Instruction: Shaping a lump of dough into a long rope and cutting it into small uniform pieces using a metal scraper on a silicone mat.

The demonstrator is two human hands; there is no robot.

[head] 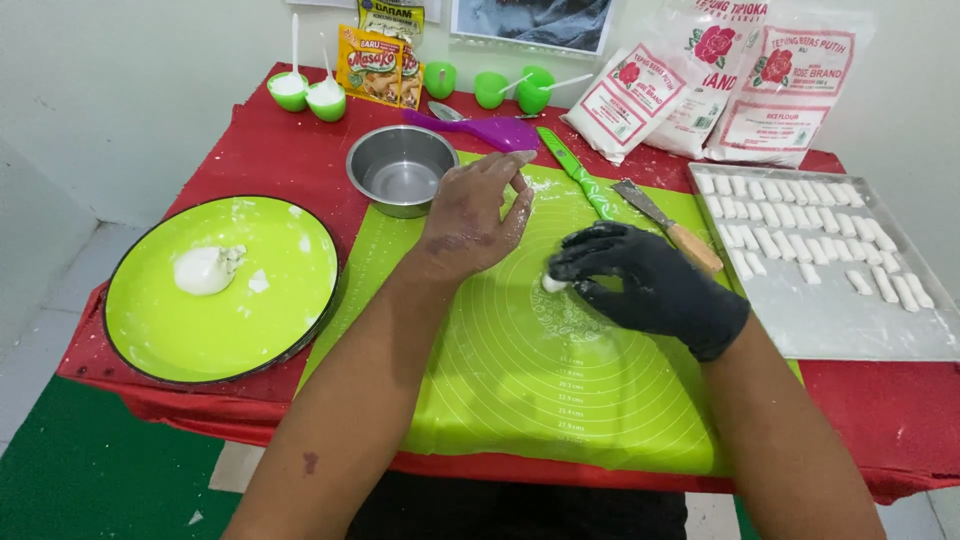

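Observation:
My right hand (645, 283), in a black glove, pinches a small white dough piece (552, 284) against the green silicone mat (540, 370). My bare left hand (472, 215) hovers just left of it over the mat, fingers loosely apart and dusted with flour, holding nothing. A lump of white dough (205, 269) lies on a round green tray (270, 320) at the left. At the right, a metal baking tray (850, 325) holds several rows of small white dough pieces (790, 215).
A steel bowl (402, 170) stands behind the left hand. A green knife (578, 175), a scraper with a wooden handle (668, 225) and a purple spatula (480, 129) lie at the mat's far edge. Flour bags (720, 85), green cups (310, 95) and seasoning packets (380, 65) line the back.

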